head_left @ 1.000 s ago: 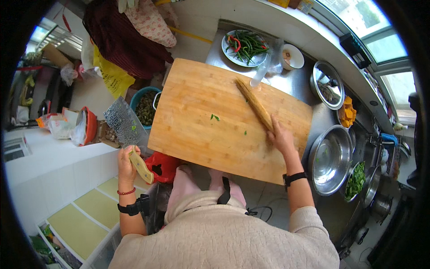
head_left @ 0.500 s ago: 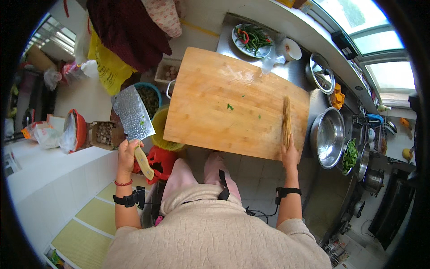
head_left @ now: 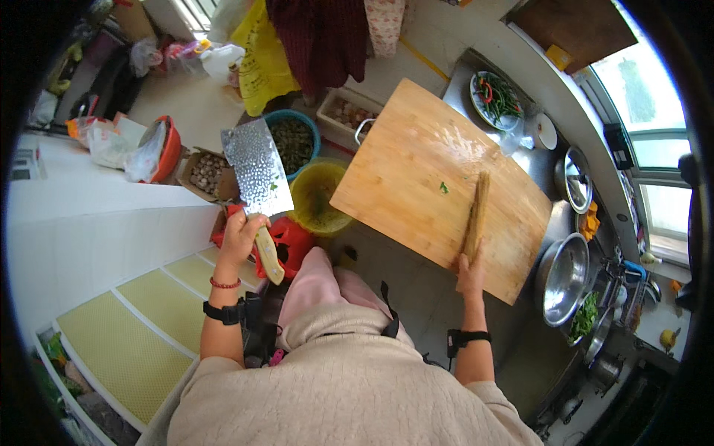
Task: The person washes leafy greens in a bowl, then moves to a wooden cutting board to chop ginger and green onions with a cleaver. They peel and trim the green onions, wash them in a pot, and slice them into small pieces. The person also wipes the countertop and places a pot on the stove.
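My left hand (head_left: 244, 232) is closed around the wooden handle of a cleaver (head_left: 256, 167). Its broad, dimpled blade points away from me, with a green scrap stuck near the handle end. On the large wooden cutting board (head_left: 416, 156), my right hand (head_left: 470, 273) grips the near end of a bamboo brush (head_left: 477, 215), a bundle of thin tan sticks. The bristles lie along the right part of the board. A small green leaf scrap (head_left: 443, 187) sits left of the brush, and the far part of the board looks wet.
Left of the board stand a yellow basin (head_left: 321, 214), a blue basin (head_left: 312, 130) and a box of small round bulbs (head_left: 208, 175). Beyond it is a plate of green and red chillies (head_left: 497, 100). A steel bowl (head_left: 563, 279) and a dish of leafy greens (head_left: 584, 318) stand right.
My view has turned left, so the board appears farther right and tilted. The brush has moved left across the board, and fewer green scraps show. The cleaver stays in my left hand.
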A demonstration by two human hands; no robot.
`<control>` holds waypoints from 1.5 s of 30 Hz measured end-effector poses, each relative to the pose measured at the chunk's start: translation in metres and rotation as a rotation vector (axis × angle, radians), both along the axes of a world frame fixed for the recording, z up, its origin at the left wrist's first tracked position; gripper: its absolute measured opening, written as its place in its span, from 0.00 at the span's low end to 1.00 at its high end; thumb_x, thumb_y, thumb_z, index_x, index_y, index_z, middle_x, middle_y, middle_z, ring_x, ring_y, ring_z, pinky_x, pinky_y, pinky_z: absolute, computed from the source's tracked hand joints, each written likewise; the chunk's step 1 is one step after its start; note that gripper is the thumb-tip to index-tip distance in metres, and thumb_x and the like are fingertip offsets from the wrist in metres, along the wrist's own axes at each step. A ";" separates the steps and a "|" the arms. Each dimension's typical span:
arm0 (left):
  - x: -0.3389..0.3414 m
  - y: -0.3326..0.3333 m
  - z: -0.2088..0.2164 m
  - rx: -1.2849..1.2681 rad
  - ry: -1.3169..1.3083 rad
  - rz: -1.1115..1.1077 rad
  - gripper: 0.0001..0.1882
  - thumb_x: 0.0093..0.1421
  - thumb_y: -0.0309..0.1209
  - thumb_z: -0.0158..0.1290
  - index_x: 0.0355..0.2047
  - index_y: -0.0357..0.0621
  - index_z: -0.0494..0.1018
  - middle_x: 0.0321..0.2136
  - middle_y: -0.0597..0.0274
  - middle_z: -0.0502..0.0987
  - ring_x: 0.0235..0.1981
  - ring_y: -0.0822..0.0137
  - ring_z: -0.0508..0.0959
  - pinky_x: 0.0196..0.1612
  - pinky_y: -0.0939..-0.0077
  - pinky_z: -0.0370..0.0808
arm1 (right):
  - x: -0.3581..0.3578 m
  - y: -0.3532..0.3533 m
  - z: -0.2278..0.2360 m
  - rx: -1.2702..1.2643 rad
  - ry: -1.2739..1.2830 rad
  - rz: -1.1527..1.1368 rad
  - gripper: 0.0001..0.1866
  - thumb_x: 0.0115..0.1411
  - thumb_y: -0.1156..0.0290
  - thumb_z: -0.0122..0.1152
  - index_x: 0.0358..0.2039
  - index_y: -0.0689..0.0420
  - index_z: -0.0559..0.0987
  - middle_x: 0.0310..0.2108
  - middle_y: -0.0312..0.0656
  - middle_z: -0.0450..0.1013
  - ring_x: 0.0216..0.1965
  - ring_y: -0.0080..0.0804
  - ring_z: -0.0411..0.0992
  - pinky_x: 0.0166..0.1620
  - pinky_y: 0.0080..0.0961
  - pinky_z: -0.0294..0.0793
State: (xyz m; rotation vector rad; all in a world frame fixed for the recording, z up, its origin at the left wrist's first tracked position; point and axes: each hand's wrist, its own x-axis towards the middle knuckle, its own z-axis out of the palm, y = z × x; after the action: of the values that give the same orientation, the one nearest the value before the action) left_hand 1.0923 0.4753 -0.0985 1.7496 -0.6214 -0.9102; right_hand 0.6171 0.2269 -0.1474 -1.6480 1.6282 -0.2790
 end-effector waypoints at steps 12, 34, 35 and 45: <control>-0.034 0.023 0.007 -0.062 -0.020 0.025 0.14 0.63 0.36 0.50 0.26 0.38 0.74 0.23 0.67 0.76 0.26 0.76 0.73 0.31 0.79 0.68 | 0.004 0.019 -0.027 -0.133 0.467 0.150 0.41 0.62 0.62 0.55 0.71 0.50 0.46 0.31 0.64 0.76 0.33 0.62 0.76 0.35 0.51 0.74; -0.014 -0.002 0.019 -0.137 0.004 -0.083 0.16 0.62 0.38 0.52 0.27 0.36 0.73 0.23 0.67 0.74 0.25 0.77 0.70 0.29 0.78 0.68 | 0.257 0.052 0.072 -0.131 0.300 0.801 0.38 0.61 0.62 0.50 0.70 0.55 0.51 0.28 0.60 0.77 0.30 0.60 0.76 0.34 0.53 0.75; -0.012 -0.002 0.018 -0.131 -0.005 -0.092 0.16 0.62 0.38 0.52 0.27 0.36 0.73 0.23 0.68 0.74 0.25 0.78 0.70 0.29 0.78 0.68 | 0.261 0.048 0.077 -0.125 0.332 0.825 0.37 0.61 0.62 0.50 0.69 0.55 0.52 0.29 0.60 0.77 0.31 0.60 0.76 0.35 0.52 0.75; 0.002 -0.012 -0.007 -0.119 0.059 -0.185 0.17 0.61 0.38 0.53 0.25 0.35 0.70 0.21 0.67 0.71 0.24 0.75 0.67 0.28 0.74 0.67 | 0.273 0.033 0.100 0.008 0.555 0.909 0.35 0.62 0.63 0.48 0.69 0.53 0.54 0.33 0.58 0.78 0.35 0.53 0.78 0.38 0.45 0.76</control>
State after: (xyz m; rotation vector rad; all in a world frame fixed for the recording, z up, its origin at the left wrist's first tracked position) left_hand 1.0938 0.4632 -0.1052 1.5732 -0.7920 -1.0268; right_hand 0.8906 0.2601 -0.0478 -2.3932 1.0404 0.6918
